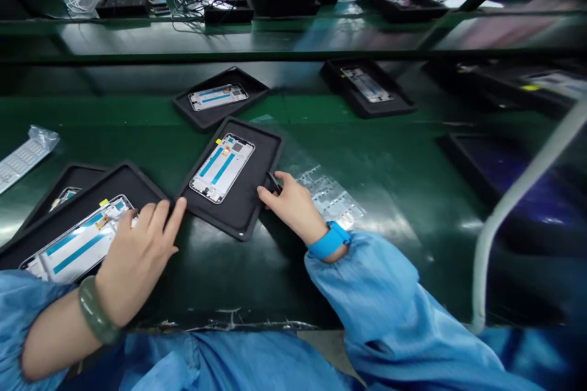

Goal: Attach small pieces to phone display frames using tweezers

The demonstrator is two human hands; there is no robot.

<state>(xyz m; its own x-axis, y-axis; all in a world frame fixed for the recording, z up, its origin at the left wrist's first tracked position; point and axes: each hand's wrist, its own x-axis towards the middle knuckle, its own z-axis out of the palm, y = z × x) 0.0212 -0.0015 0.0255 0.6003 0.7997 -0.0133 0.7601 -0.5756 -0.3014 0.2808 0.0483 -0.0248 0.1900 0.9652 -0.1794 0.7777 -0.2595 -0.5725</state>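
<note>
Well, the right hand (pixel 293 208) pinches a slim dark tool (pixel 274 182) at the edge of a black tray (pixel 245 195), just beside a phone frame (pixel 222 167) lying in it. The left hand (pixel 137 263) lies open, its fingers over a second tray (pixel 142 190) and its frame (pixel 77 244). A slipped tool tip could scratch the bare frame, and the trays nearly touch, so a nudge could jostle them. A clear sheet of labels (pixel 330 195) lies right of the right hand, and a white hose (pixel 513 214) curves farther right.
</note>
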